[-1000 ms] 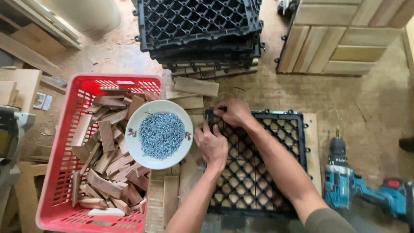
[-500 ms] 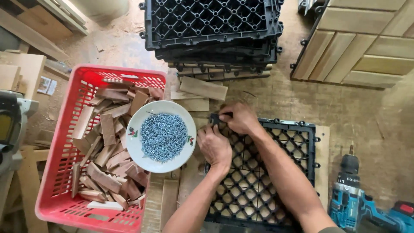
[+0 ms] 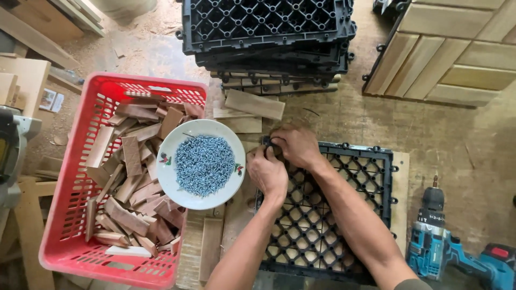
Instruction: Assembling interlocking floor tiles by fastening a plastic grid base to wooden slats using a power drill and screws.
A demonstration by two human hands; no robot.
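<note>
At the far left edge sits part of a grey machine [image 3: 13, 150] on a dusty wooden bench, and beside it stands a red plastic crate [image 3: 75, 236] filled with short offcuts of wood [image 3: 129, 182] lying every which way. Resting on the crate's right rim is a white plate [image 3: 172, 182] heaped with small silvery screws [image 3: 204, 164]. Just right of the plate comes the left hand [image 3: 267, 173], fingers curled in and pinched at the top left corner of a black plastic grid tile [image 3: 322, 215] that lies flat on wooden slats on the floor — what the fingertips pinch is too small to make out. The right hand [image 3: 296, 146] meets it at the same corner, fingers bent and pressed down on the grid's edge; whether it grips anything besides the edge cannot be told. Both forearms run across the grid toward the bottom of the view. Above the hands, a few loose wooden slats [image 3: 252, 104] lie before a stack of black grid tiles [image 3: 269, 32]. Further right, finished wooden deck tiles [image 3: 446, 53] lie in the upper corner, and a blue cordless drill [image 3: 446, 241] rests on the floor at lower right, well apart from the hands.
</note>
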